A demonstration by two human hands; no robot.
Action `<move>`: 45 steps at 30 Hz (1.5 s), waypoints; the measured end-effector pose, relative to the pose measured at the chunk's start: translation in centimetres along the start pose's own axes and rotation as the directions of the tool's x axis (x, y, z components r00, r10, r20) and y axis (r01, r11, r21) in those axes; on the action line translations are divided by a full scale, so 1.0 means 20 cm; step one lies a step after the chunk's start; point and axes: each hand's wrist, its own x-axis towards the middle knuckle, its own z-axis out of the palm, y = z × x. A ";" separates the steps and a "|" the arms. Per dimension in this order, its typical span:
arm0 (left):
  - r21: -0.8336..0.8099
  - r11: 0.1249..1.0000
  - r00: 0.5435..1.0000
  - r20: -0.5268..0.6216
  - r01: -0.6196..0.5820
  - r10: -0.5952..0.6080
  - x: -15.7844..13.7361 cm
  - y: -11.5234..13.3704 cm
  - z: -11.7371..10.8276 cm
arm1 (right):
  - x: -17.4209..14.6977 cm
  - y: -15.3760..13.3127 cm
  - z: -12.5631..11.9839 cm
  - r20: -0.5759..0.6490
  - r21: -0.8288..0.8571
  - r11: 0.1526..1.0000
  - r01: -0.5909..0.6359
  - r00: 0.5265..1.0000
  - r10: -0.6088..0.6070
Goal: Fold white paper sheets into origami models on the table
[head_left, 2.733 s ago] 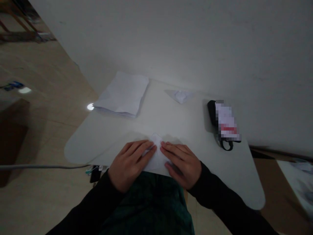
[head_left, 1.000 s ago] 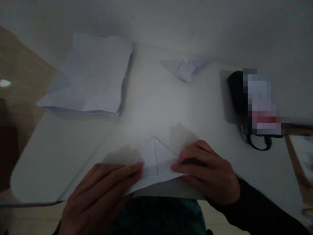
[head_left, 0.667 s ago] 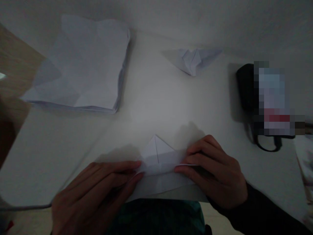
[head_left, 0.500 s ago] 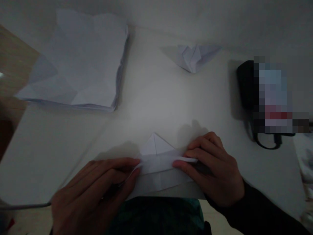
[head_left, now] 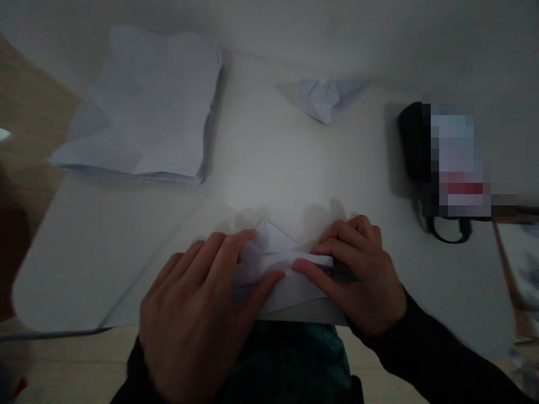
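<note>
A partly folded sheet of white paper (head_left: 275,238) lies at the near edge of the table, its pointed tip facing away from me. My right hand (head_left: 357,275) pinches the paper's right side between thumb and fingers, along a raised fold. On the left side, my left hand (head_left: 206,297) grips the paper, with the index finger by the pointed tip and the thumb pressing the fold near the middle. Both thumbs are close together on the near side of the fold. The left hand covers the paper's left end.
A stack of creased white paper (head_left: 155,112) sits at the back left of the white table (head_left: 261,168). Farther back, right of centre, is a folded paper piece (head_left: 324,101). A black object with a strap (head_left: 412,143), partly pixelated, stands at the right.
My left hand has moved right and up along the paper; its thumb now presses near the middle of the fold. My right hand keeps its pinch. The whole view has shifted slightly.
</note>
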 end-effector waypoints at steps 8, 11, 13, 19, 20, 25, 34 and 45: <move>-0.080 0.996 0.999 0.036 -0.033 0.036 0.01 -0.02 0.02 | -0.02 -0.03 0.01 -0.133 -0.021 0.997 -0.068 0.989 0.065; -0.120 0.992 0.999 0.027 -0.029 0.033 0.00 -0.02 0.02 | -0.07 -0.10 0.04 -0.237 -0.067 0.997 0.047 0.970 -0.062; -0.140 0.990 0.999 0.022 -0.021 0.024 -0.01 -0.03 0.02 | -0.10 -0.14 0.06 -0.250 -0.078 0.981 0.177 0.949 -0.191; -0.154 0.988 1.000 -0.011 -0.020 0.019 -0.03 -0.06 0.02 | -0.15 -0.10 0.05 -0.155 -0.204 0.944 0.258 0.944 -0.291; -0.151 0.988 1.000 -0.020 -0.022 0.019 -0.04 -0.07 0.02 | -0.15 -0.09 0.05 -0.165 -0.211 0.947 0.241 0.946 -0.278; -0.134 0.991 0.998 -0.059 -0.005 -0.003 -0.08 -0.14 0.00 | -0.18 -0.03 0.01 -0.207 -0.231 0.962 0.149 0.958 -0.198; -0.147 0.983 0.991 -0.094 -0.112 0.098 -0.17 -0.25 -0.05 | -0.27 0.11 0.02 -0.269 -0.248 0.957 0.149 0.939 -0.216; 0.006 0.907 0.869 -0.287 -0.420 0.404 -0.38 -0.24 0.02 | -0.32 -0.29 0.19 -0.136 -0.207 0.933 0.294 0.936 -0.325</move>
